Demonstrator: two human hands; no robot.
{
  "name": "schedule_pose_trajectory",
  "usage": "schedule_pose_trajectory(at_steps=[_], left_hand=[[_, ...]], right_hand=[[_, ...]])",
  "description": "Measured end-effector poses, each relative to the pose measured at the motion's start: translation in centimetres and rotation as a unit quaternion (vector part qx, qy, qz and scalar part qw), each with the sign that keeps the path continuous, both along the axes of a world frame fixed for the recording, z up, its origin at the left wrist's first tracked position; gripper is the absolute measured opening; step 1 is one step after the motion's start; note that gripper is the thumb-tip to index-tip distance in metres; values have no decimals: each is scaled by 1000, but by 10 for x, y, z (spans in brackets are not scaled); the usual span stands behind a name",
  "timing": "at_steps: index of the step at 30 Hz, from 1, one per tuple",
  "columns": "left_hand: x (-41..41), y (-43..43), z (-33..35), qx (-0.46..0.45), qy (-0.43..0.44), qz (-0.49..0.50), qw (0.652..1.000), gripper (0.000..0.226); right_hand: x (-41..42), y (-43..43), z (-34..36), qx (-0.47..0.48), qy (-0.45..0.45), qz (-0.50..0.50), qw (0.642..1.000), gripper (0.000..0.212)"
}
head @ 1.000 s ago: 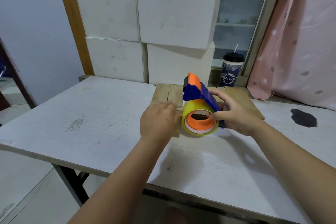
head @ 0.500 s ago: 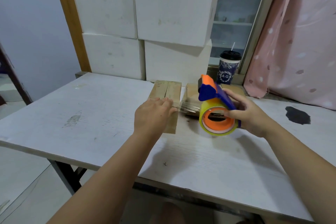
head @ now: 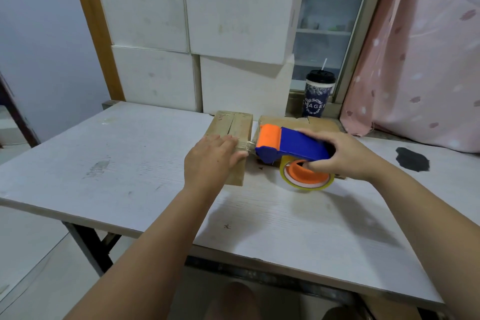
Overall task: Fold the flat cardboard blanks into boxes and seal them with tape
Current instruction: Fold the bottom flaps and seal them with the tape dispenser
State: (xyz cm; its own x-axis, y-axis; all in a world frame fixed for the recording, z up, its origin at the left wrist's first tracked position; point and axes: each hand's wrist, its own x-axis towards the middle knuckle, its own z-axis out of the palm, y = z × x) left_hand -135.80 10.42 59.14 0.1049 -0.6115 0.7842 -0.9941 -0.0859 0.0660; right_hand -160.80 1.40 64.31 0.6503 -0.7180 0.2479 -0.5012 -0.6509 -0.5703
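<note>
A small brown cardboard box [head: 232,125] lies on the white table [head: 104,163]. My left hand [head: 211,157] presses flat on its top, fingers straight, holding down a strip of clear tape. My right hand [head: 345,154] grips the blue handle of a tape dispenser [head: 291,148] with an orange roller and a yellow-edged tape roll. The dispenser sits tipped over just right of the box, with tape stretched from it to the box. More brown cardboard [head: 298,121] lies behind the dispenser, partly hidden.
Several white boxes [head: 197,34] are stacked against the wall at the table's back. A dark lidded cup with a straw [head: 317,96] stands on the window sill. A pink curtain [head: 420,47] hangs at right. A black stain [head: 413,162] marks the table.
My right hand pulled the dispenser rightward off the box, drawing out tape, then tipped it down so the handle lies level. My left hand stayed pressed on the box.
</note>
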Motion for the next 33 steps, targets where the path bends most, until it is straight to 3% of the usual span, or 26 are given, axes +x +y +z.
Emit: schedule_pose_trajectory(at_steps=[8,14,20,24,30,33], left_hand=[[1,-1,-1,15,14,-8,1000,30],[1,1,1,-23,-44,2,999,35],[0,-4,-7,131,-22,-13,991,69],[-19,-9,-3,165,0,26,986,78],[-21,-2,-8,83,47,-31,995,52],[-22,-1,-13,17,65,-57,996,50]], right_hand=[[-3,-1,27,-28,76,17,997,74],[9,-2,31,-82,129,23,988,70],[23,-6,50,-89,174,25,980,55],[39,-10,65,-90,226,26,970,49],[64,-12,88,-82,288,30,954,48],[73,-12,96,-77,307,29,948,49]])
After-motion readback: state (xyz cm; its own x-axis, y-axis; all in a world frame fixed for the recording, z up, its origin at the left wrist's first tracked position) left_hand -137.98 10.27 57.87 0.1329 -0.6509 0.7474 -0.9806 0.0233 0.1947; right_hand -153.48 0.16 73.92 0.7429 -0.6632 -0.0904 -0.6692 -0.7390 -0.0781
